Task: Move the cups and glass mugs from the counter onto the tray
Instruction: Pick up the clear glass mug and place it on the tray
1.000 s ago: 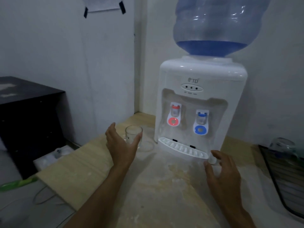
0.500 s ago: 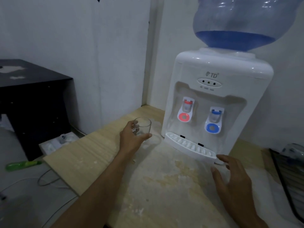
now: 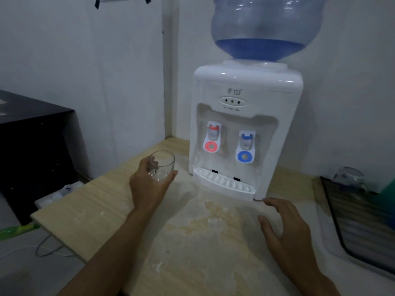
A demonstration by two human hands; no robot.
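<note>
My left hand [image 3: 149, 186] grips a clear glass cup [image 3: 162, 167] and holds it just above the counter, left of the water dispenser. My right hand [image 3: 284, 229] hovers open over the counter in front of the dispenser's right corner, fingers spread, holding nothing. A dark ribbed tray [image 3: 363, 223] lies at the right edge of the view. An upturned glass mug [image 3: 348, 178] stands at the tray's far end, blurred.
A white water dispenser [image 3: 245, 133] with a blue bottle [image 3: 265, 26] stands at the back of the stained wooden counter [image 3: 192, 242]. A black cabinet [image 3: 32, 150] sits to the left, beyond the counter's edge. Cables and a green object lie on the floor at lower left.
My left hand closed around the glass cup and lifted it off the counter. My right hand stayed open near the dispenser's right front corner.
</note>
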